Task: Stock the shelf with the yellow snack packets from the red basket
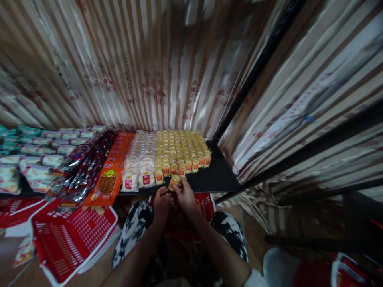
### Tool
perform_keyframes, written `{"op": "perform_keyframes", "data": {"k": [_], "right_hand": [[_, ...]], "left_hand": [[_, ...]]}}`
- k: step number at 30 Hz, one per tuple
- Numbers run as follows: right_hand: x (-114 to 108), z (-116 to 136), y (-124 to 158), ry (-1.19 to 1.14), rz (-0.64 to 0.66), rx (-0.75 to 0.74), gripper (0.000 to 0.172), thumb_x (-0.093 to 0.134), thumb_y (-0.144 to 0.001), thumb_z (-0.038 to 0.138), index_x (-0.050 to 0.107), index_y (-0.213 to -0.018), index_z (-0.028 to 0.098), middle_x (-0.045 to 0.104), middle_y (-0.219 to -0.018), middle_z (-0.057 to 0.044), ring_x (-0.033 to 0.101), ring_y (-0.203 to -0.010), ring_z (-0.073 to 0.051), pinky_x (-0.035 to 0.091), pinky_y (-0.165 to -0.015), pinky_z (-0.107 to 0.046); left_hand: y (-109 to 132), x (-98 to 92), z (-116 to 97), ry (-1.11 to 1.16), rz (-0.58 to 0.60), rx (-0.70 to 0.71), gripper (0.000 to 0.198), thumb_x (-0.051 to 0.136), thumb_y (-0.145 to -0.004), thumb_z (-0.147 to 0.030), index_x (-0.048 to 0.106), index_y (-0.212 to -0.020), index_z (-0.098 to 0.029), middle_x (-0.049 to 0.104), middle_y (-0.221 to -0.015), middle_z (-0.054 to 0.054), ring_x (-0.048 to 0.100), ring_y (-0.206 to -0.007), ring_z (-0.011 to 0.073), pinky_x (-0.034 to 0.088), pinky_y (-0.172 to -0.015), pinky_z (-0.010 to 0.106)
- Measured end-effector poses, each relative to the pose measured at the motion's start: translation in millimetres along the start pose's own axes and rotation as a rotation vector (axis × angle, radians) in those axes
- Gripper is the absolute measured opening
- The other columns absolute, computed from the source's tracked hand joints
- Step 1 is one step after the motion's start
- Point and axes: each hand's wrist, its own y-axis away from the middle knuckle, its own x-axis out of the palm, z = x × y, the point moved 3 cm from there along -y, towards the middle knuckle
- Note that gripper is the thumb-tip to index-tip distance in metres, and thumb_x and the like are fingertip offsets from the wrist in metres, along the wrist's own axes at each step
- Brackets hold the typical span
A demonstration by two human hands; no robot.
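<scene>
So the small, yellow, plastic-wrapped packet with a red label [173,183] was pinched between the right hand's [186,198] thumb and fingers, closed right onto it by the front edge of the flat black shelf [220,177], while the left hand [162,204] was just beside it, fingers half curled, and honestly I couldn't tell if those had hold of anything. Just beyond the fingers were tight rows of matching yellow packets [182,148], with white clear-wrapped packets [145,153] and flat orange bags [119,145] left of them, and a red slotted plastic basket [50,229] lower left.
</scene>
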Motion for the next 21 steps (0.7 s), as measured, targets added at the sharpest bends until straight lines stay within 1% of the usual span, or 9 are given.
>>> {"op": "perform_keyframes", "data": {"k": [2, 4, 6, 9, 11, 14, 17, 21], "right_hand": [[6.3, 3.8, -10.7, 0.063, -0.025, -0.063, 0.039, 0.05, -0.078, 0.024, 0.057, -0.116, 0.016, 0.061, -0.099, -0.01, 0.058, -0.09, -0.022, 0.048, -0.083, -0.036], [13.4, 7.5, -18.2, 0.109, -0.022, -0.101, 0.042, 0.048, -0.079, 0.022, 0.055, -0.12, 0.015, 0.06, -0.096, -0.011, 0.057, -0.087, -0.022, 0.048, -0.083, -0.037], [20.0, 10.1, -23.0, 0.135, -0.013, -0.114, 0.044, 0.048, -0.079, 0.02, 0.053, -0.122, 0.015, 0.06, -0.093, -0.01, 0.057, -0.085, -0.022, 0.048, -0.082, -0.037], [27.5, 11.0, -27.2, 0.119, -0.029, -0.121, 0.044, 0.048, -0.078, 0.019, 0.051, -0.122, 0.014, 0.062, -0.097, -0.011, 0.058, -0.088, -0.023, 0.048, -0.084, -0.037], [31.3, 8.8, -29.1, 0.087, -0.056, -0.115, 0.04, 0.049, -0.079, 0.02, 0.051, -0.118, 0.014, 0.063, -0.098, -0.011, 0.059, -0.088, -0.023, 0.049, -0.083, -0.036], [37.0, 3.1, -30.8, 0.044, -0.096, -0.097, 0.028, 0.049, -0.08, 0.024, 0.051, -0.107, 0.015, 0.063, -0.093, -0.012, 0.061, -0.082, -0.022, 0.051, -0.076, -0.034], [41.4, -1.6, -31.2, 0.015, -0.12, -0.096, 0.017, 0.047, -0.082, 0.026, 0.05, -0.096, 0.018, 0.061, -0.089, -0.01, 0.06, -0.077, -0.02, 0.051, -0.069, -0.032], [41.6, -1.6, -28.9, 0.031, -0.149, -0.142, 0.007, 0.045, -0.084, 0.025, 0.049, -0.087, 0.02, 0.055, -0.087, -0.006, 0.056, -0.076, -0.017, 0.049, -0.072, -0.03]], "left_hand": [[-3.7, -8.4, -8.4, -0.212, -0.084, 0.232, 0.024, 0.05, -0.073, -0.013, 0.056, -0.096, -0.016, 0.059, -0.096, 0.008, 0.062, -0.082, 0.0172, 0.051, -0.082, 0.037], [-3.7, -14.0, -17.3, -0.373, -0.148, 0.438, 0.026, 0.046, -0.074, -0.011, 0.058, -0.096, -0.016, 0.057, -0.097, 0.009, 0.06, -0.086, 0.0179, 0.049, -0.087, 0.039], [-3.5, -16.3, -24.4, -0.481, -0.186, 0.553, 0.03, 0.043, -0.075, -0.009, 0.057, -0.101, -0.016, 0.053, -0.104, 0.011, 0.057, -0.093, 0.0194, 0.048, -0.089, 0.039], [-6.3, -15.2, -31.1, -0.611, -0.208, 0.604, 0.035, 0.043, -0.075, -0.007, 0.056, -0.107, -0.017, 0.046, -0.118, 0.012, 0.05, -0.112, 0.0228, 0.045, -0.096, 0.04], [-9.4, -13.4, -32.7, -0.68, -0.205, 0.618, 0.037, 0.043, -0.076, -0.006, 0.055, -0.109, -0.017, 0.043, -0.123, 0.013, 0.046, -0.118, 0.0243, 0.042, -0.1, 0.042], [-14.3, -11.8, -30.5, -0.725, -0.172, 0.659, 0.04, 0.042, -0.077, -0.005, 0.052, -0.113, -0.016, 0.043, -0.125, 0.013, 0.045, -0.12, 0.0242, 0.041, -0.102, 0.043], [-18.4, -12.5, -25.5, -0.724, -0.147, 0.725, 0.041, 0.041, -0.077, -0.004, 0.05, -0.115, -0.017, 0.045, -0.124, 0.012, 0.044, -0.122, 0.0232, 0.039, -0.103, 0.043], [-22.9, -15.2, -19.3, -0.7, -0.15, 0.773, 0.041, 0.04, -0.078, -0.003, 0.05, -0.115, -0.017, 0.047, -0.124, 0.013, 0.043, -0.122, 0.0228, 0.039, -0.104, 0.044]]}}
